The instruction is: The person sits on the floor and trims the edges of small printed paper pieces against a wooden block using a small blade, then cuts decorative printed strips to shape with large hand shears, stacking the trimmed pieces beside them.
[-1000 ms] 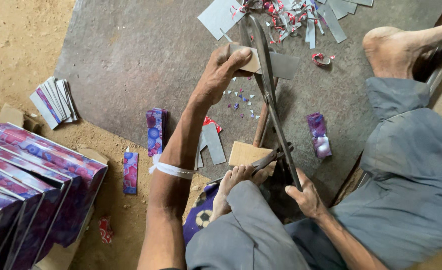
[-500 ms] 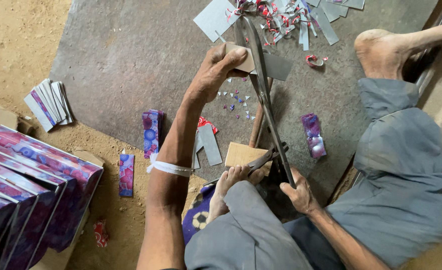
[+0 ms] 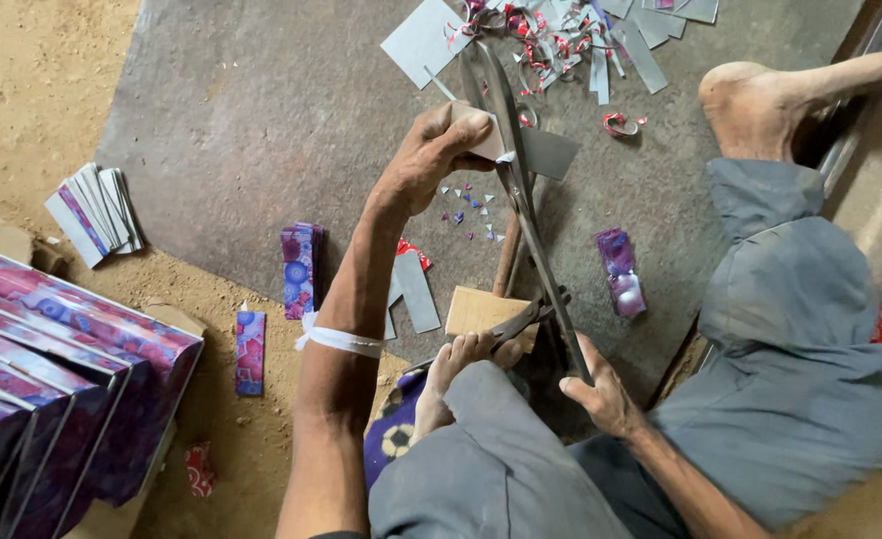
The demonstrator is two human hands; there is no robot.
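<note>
Feeding a grey card piece [image 3: 546, 152] between the long shear blades [image 3: 521, 190], left hand [image 3: 431, 160] pinching its edge, right hand [image 3: 600, 394] wrapped around the shear handle [image 3: 561, 319]. Needing next, probably, a downward press while steadying the card.

Soft, even daylight fills the scene, bright without glare. Shadows are faint and diffuse, darkest under the bent legs near the right hand [image 3: 600, 399]. Focus is sharp throughout; slight wide-angle stretch shows toward the edges.
</note>
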